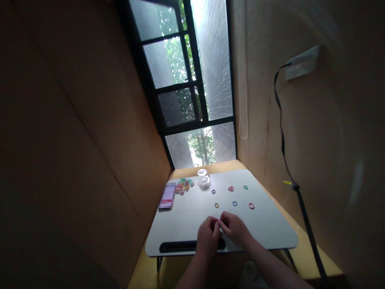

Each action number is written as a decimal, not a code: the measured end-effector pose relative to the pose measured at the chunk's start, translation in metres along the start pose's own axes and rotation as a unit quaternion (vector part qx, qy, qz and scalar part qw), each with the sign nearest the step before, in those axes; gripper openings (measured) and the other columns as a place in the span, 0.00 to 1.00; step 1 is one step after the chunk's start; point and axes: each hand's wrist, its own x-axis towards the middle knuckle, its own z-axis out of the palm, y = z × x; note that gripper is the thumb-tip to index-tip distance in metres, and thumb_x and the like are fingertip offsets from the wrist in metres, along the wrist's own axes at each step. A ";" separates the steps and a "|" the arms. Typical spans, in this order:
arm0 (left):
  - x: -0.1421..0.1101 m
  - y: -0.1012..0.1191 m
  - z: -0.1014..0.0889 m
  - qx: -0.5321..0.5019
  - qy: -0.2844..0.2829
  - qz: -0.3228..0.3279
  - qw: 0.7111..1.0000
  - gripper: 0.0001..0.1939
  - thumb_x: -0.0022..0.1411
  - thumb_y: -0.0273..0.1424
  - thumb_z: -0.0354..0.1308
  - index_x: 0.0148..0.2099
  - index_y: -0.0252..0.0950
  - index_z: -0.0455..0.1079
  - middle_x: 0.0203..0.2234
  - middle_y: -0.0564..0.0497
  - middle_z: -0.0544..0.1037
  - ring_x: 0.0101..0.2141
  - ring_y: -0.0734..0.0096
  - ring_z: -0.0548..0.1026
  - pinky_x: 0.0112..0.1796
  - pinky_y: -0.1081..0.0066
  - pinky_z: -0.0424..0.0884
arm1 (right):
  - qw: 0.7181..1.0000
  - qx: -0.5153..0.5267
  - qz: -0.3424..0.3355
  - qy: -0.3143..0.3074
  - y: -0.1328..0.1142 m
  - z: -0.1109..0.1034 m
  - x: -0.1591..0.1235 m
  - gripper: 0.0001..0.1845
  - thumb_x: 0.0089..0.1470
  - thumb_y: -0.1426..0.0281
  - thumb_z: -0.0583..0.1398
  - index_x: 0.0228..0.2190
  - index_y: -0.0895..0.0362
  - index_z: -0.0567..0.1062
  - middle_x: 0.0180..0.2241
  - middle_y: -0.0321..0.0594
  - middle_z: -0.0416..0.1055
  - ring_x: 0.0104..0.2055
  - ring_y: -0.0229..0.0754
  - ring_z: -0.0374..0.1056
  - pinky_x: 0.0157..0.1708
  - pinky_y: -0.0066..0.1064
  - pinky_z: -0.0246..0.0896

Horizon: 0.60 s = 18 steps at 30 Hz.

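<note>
Left hand point(207, 233) and right hand point(234, 228) meet at the fingertips, seemingly busy with fine two-handed fingering of something tiny.
Both forearms reach in over the near edge of the white table point(183, 224), fingers curled, thumbs and forefingers drawn close; whether they are clamped on a ring I cannot tell. The next move probably calls for a light, steady pinch. Just beyond lie the yellow ring point(215, 205), blue ring point(232, 204) and pink ring point(249, 206); farther, the dark ring point(212, 192), red cluster point(230, 189) and green ring point(244, 187); then a pile of coloured rings point(183, 186) and a clear jar point(204, 182).
</note>
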 end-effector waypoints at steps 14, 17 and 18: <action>-0.002 0.001 0.000 0.040 0.010 -0.005 0.999 0.09 0.64 0.32 0.49 0.35 0.36 0.69 0.27 0.51 0.75 0.30 0.70 0.71 0.32 0.71 0.62 | 0.999 -0.045 -0.011 -0.001 -0.004 0.000 -0.003 0.08 0.54 0.69 0.54 0.24 0.56 0.66 0.22 0.33 0.66 0.26 0.37 0.60 0.27 0.27 0.49; -0.004 0.004 -0.001 0.035 0.004 0.001 0.999 0.08 0.63 0.31 0.49 0.36 0.36 0.69 0.27 0.52 0.75 0.30 0.70 0.71 0.33 0.72 0.62 | 0.999 -0.043 -0.010 0.003 -0.004 0.000 -0.003 0.07 0.53 0.70 0.54 0.23 0.56 0.66 0.22 0.33 0.66 0.26 0.37 0.60 0.27 0.27 0.49; -0.005 0.005 -0.001 0.035 0.002 0.002 0.999 0.08 0.63 0.31 0.49 0.36 0.36 0.69 0.27 0.52 0.75 0.30 0.71 0.71 0.33 0.72 0.62 | 0.999 -0.042 -0.010 0.004 -0.005 0.000 -0.004 0.07 0.52 0.70 0.54 0.23 0.56 0.65 0.22 0.33 0.65 0.26 0.37 0.60 0.27 0.27 0.49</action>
